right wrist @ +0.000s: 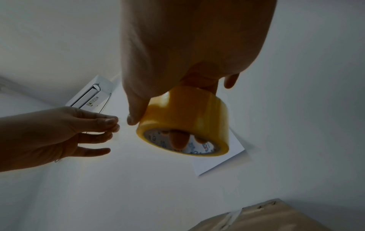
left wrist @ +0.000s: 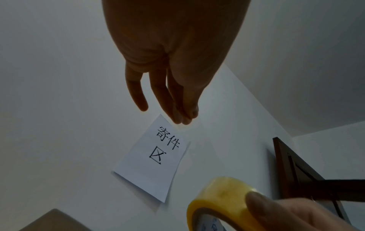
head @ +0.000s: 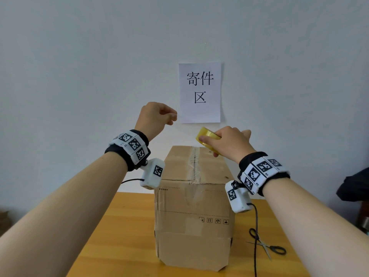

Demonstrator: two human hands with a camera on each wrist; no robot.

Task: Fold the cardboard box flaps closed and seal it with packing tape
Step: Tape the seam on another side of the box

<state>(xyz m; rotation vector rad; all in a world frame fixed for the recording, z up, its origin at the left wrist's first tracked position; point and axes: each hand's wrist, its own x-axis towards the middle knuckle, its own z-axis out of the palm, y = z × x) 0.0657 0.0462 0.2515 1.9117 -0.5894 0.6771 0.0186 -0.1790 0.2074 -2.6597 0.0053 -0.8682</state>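
Your right hand (head: 229, 141) grasps the roll of packing tape (head: 207, 136) above the far right part of the box top, thumb on the outer band and, as the right wrist view shows, fingers hooked through the core. Your left hand (head: 157, 116) hangs raised to the left of the roll, well above the cardboard box (head: 192, 216), with thumb and first fingertips pressed together. Whether a free tape end lies pinched between them cannot be told, since clear film would not show against the pale wall.

The box stands upright on the wooden table (head: 123, 226); its top flaps lie closed, and an old strip of clear tape runs along the centre seam.

Likely faults, as a judgement:
- If you do hold a free end, slack film may fold onto itself or cling to your fingers, because both hands work in the air with nothing to bear against.
- A strip laid off the seam would leave the flaps unsealed, since the roll sits right of the seam line.
- Pulling hard on the tape may tip the tall box, as neither hand steadies it.
- The scissors (head: 265, 245) lie on the table to the right of the box, beside the wrist camera's cable, so reaching for them with the roll still in hand may snag.

Only the head view shows the table, scissors and box seam. Only the left wrist view shows a dark wooden frame (left wrist: 296, 171), and the right wrist view a wall air conditioner (right wrist: 88, 93).
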